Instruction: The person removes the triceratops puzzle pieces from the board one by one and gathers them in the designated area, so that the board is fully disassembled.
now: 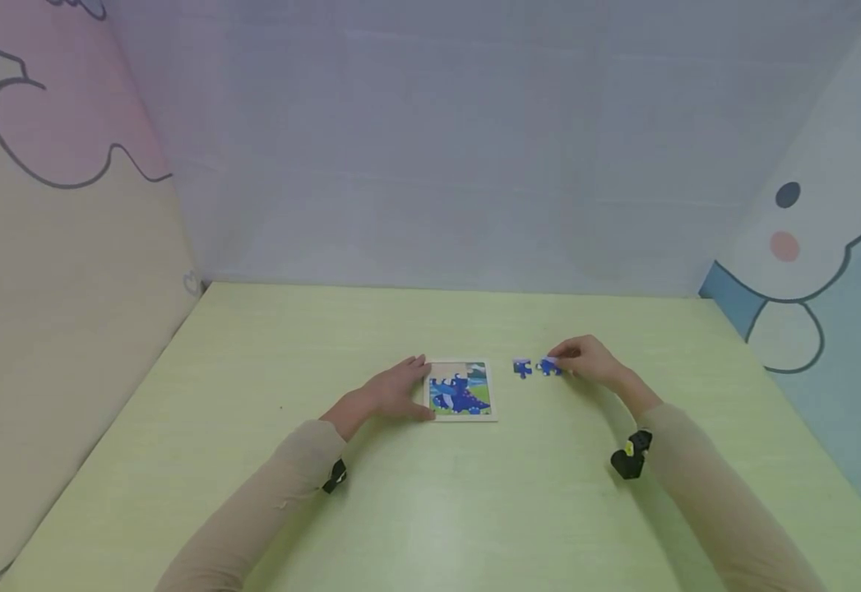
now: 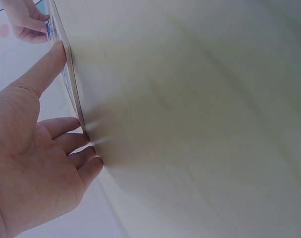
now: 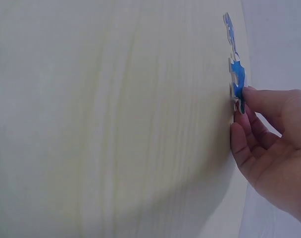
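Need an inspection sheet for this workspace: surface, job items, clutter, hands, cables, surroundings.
Surface: pale yellow-green table, faint grain.
Job's things: puzzle tray flat, partly filled, bare patch at its upper left in the head view; two loose blue pieces to its right, the near piece on the table, the far piece at the right hand.
Clutter: one small dark speck left of the tray.
Hands: left hand touches the tray's left edge, thumb and fingers spread; right hand pinches the far piece. Black device at the right wrist, another at the left.
Cables: nothing seen.
Surroundings: plain pale back wall, cartoon-printed side panels.
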Demonstrator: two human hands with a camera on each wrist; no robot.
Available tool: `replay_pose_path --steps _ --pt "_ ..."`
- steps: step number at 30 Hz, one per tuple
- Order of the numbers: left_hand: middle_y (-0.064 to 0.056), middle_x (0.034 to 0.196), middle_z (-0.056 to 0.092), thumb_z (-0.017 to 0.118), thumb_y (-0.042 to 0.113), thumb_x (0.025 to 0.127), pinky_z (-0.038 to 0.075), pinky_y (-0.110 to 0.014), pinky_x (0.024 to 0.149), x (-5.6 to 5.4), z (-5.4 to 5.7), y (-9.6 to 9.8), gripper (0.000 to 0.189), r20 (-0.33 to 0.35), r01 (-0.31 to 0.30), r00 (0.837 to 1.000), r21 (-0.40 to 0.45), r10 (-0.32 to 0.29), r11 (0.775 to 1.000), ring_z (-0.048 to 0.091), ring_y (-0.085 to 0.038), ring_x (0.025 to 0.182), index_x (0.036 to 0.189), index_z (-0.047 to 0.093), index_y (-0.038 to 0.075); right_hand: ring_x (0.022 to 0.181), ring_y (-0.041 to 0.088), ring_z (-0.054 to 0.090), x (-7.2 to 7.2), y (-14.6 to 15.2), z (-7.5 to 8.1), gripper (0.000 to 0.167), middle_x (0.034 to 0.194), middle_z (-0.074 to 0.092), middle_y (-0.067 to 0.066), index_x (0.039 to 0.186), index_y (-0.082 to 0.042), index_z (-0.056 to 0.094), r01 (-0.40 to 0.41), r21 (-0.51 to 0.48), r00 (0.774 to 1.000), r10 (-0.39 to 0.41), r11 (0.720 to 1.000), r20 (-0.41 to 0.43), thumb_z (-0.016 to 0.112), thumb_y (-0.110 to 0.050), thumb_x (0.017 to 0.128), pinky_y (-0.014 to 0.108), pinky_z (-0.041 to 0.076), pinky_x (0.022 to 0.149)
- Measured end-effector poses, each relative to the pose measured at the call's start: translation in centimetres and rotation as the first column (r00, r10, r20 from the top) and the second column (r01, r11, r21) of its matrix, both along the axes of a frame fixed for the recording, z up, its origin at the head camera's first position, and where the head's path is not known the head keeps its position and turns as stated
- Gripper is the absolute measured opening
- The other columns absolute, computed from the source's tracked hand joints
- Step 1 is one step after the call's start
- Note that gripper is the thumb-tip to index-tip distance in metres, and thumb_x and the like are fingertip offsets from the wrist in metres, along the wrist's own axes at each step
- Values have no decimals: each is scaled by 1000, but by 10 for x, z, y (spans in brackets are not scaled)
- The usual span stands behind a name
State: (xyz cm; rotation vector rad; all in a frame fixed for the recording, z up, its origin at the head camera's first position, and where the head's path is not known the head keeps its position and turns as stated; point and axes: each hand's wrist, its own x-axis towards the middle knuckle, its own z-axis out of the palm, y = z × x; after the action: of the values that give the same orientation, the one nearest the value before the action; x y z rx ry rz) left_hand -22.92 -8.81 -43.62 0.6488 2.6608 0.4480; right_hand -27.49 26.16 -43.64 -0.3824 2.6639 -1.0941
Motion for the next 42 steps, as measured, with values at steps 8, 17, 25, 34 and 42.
replay_pose_path --steps 8,17,25,34,42 --pt "-12 150 15 66 46 78 17 -41 111 1 1 -1 88 4 4 1000 -2 -4 1000 11 -27 138 143 25 5 75 16 51 0 0 0 21 98 63 20 102 8 63 -6 13 1000 6 1000 1 57 -6 87 24 45 61" --pt "-12 150 16 67 45 78 17 -41 111 3 4 -1 87 3 6 1000 -1 -6 1000 12 -27 138 143 25 5 88 26 56 0 -4 0 23 101 61 21 106 7 61 10 15 999 -9 1000 -41 57 -7 88 26 48 66" --pt "-13 150 16 66 45 78 17 -42 110 1 5 -1 87 2 8 1000 2 -8 1000 12 -28 138 143 25 4 84 25 57 3 -48 8 22 92 63 15 103 6 63 -79 17 985 81 997 -155 60 -7 86 33 49 71" --pt "-14 150 16 66 46 78 18 -42 110 -1 3 -2 88 -9 22 1000 -7 -22 1000 12 -29 137 143 25 3 84 22 56 8 -102 2 26 92 64 11 102 4 65 -139 51 981 144 989 -132 67 -10 80 34 49 76" --pt "-14 150 16 67 44 78 17 -42 110 1 4 -2 88 -7 19 1000 5 -19 1000 12 -28 138 143 25 3 80 19 54 7 -114 -1 24 85 61 8 96 1 68 -98 134 981 118 986 -151 71 -13 77 33 48 74"
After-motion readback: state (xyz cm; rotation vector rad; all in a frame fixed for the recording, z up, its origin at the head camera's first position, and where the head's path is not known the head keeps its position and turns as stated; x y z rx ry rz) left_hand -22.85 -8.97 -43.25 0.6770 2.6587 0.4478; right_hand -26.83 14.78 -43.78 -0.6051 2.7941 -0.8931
